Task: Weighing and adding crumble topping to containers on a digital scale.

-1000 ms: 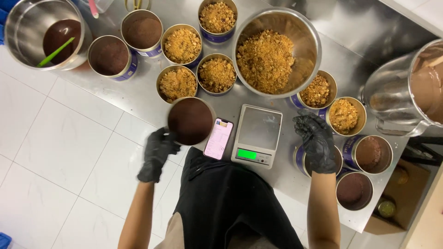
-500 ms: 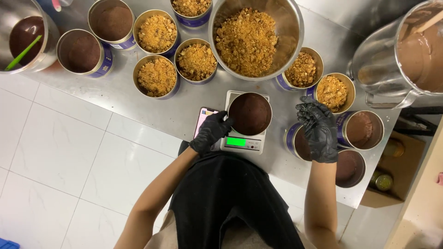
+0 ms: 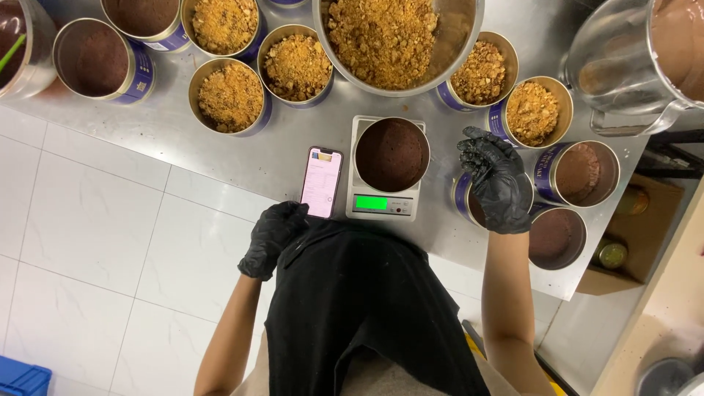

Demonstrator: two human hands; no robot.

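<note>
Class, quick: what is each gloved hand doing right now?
Left hand: curled loosely at the table edge beside the phone, holding nothing.
Right hand: open, empty, over a tin.

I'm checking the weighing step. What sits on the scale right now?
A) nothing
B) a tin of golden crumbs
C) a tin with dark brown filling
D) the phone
C: the tin with dark brown filling stands on the scale, whose display glows green, with the phone lying beside it.
</note>
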